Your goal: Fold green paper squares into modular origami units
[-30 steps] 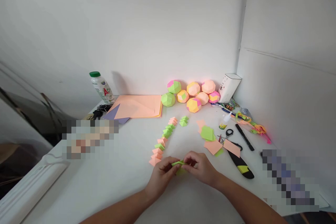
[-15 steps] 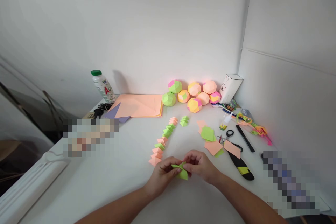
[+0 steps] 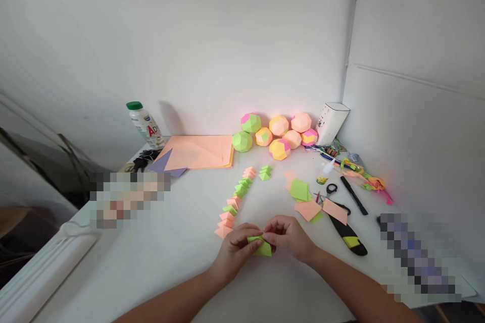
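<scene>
At the lower centre of the frame, pinching a small bright-green piece of folded paper (image 3: 263, 249) between thumb and fingers of the bare left hand (image 3: 235, 251), and clamping its upper edge between fingertips of the bare right hand (image 3: 291, 238). Just up and left of that, with a slanting row of small peach and green folded-paper peaks (image 3: 241, 191); right of centre, with flat peach and green paper pieces (image 3: 300, 190) and a black-and-yellow tool handle (image 3: 344, 232); farther up, with multicoloured faceted paper balls (image 3: 279, 150).
</scene>
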`<act>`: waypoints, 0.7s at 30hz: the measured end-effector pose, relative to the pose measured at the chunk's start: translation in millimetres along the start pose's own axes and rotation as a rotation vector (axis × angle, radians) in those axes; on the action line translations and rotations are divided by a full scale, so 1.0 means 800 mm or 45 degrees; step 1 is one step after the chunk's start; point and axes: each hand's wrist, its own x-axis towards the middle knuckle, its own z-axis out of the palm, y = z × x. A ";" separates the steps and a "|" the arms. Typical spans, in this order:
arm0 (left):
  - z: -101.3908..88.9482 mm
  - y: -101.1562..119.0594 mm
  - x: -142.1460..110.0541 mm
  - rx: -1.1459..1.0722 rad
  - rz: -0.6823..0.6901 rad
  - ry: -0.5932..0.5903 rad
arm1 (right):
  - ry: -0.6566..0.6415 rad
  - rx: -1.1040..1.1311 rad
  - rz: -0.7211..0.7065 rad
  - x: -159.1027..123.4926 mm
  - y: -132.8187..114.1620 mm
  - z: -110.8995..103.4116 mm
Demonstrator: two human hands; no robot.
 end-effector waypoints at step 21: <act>-0.003 0.003 -0.004 0.140 0.078 -0.066 | -0.118 -0.101 -0.014 -0.001 0.004 -0.004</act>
